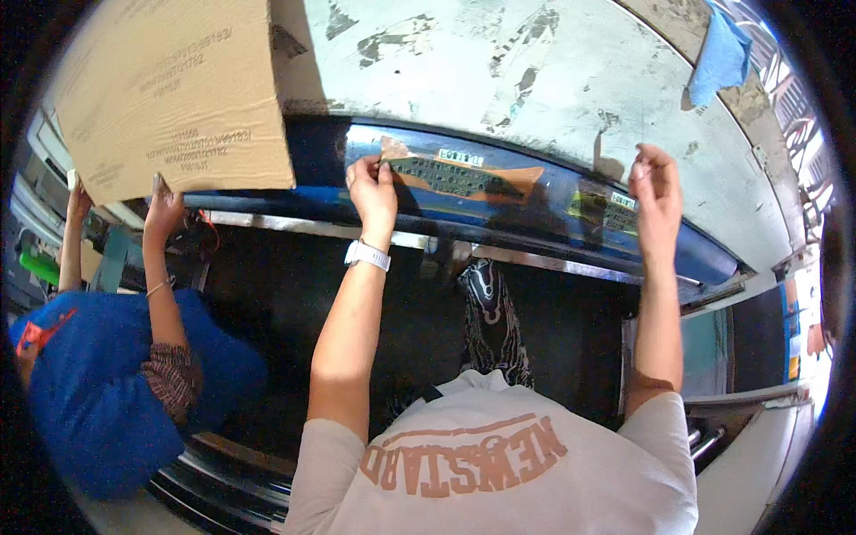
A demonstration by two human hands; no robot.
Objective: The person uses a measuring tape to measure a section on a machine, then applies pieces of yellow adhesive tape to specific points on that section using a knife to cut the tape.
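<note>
My left hand (373, 192), a white watch (367, 255) on its wrist, is at the left end of an orange-brown strip with dark markings (459, 180). Its fingers are bent together against the blue rounded front (544, 209) of a machine or bench; whatever they pinch is hidden. Farther right, my right hand (657, 192) is raised over the pale worktop (437, 53). Its thumb and forefinger stand apart, the other fingers loosely bent, and nothing shows in it. Below it is a small dark label with a yellow-green edge (599, 209).
At the left, a co-worker in blue (116, 383) holds a large cardboard sheet (178, 98) with both hands, partly over the worktop. A blue cloth (720, 58) lies at the far right edge. The worktop is scuffed with dark patches. A white panel (749, 464) stands at my lower right.
</note>
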